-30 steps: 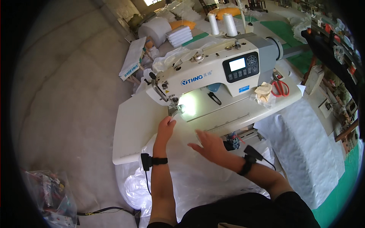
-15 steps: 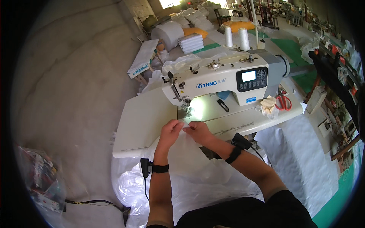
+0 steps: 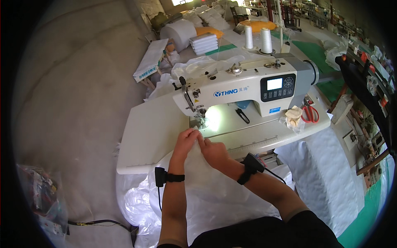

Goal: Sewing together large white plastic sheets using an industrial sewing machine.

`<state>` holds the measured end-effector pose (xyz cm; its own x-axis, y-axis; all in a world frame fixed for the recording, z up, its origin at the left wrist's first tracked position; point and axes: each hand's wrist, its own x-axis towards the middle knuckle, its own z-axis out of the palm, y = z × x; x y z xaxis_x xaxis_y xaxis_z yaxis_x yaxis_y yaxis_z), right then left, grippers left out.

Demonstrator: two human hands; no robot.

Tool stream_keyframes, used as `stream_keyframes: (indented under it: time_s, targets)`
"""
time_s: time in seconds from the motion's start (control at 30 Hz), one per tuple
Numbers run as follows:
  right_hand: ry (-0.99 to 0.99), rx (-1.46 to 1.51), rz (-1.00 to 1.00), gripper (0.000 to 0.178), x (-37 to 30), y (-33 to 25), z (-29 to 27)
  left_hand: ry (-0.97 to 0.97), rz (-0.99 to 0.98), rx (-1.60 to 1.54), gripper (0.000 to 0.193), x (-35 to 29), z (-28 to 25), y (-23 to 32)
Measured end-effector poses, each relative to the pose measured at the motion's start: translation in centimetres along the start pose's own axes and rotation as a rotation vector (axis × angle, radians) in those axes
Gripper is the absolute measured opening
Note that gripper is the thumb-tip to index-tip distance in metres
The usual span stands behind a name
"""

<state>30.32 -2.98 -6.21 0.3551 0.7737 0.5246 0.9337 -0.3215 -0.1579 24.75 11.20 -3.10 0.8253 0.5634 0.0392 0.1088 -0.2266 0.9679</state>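
A white sewing machine (image 3: 231,89) stands before me, its needle area lit by a lamp. Just in front of the presser foot (image 3: 202,120), my left hand (image 3: 185,142) pinches the edge of a white, translucent plastic sheet (image 3: 198,173). Close beside it my right hand (image 3: 214,152) is closed on the same edge, index finger stretched toward the needle. The sheet hangs from my hands over the table's front edge and bunches below. Small black thread snips (image 3: 242,116) lie on the machine bed, under the arm.
Red-handled scissors (image 3: 310,113) and a beige lump in plastic (image 3: 293,116) lie at the table's right. Two white thread cones (image 3: 265,41) stand behind the machine. White sheeting (image 3: 320,173) hangs at the right. A filled plastic bag (image 3: 43,200) sits on the floor at left.
Both hands have shifted slightly nearer the presser foot with the sheet's edge. My right hand has turned, its index finger now extended. The whole view has shifted a little.
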Motion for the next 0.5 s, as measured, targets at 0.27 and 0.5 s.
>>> stream_keyframes:
  time_s: [0.27, 0.5]
  targets:
    - [-0.181, 0.033, 0.192, 0.043, 0.9, 2.1, 2.6, 0.063, 0.402, 0.831, 0.019, 6.1, 2.5, -5.8]
    - [-0.322, -0.051, 0.190, 0.037, 1.3, 2.4, 2.8, 0.324, 0.668, 0.917, 0.021, 3.9, 2.8, -5.5]
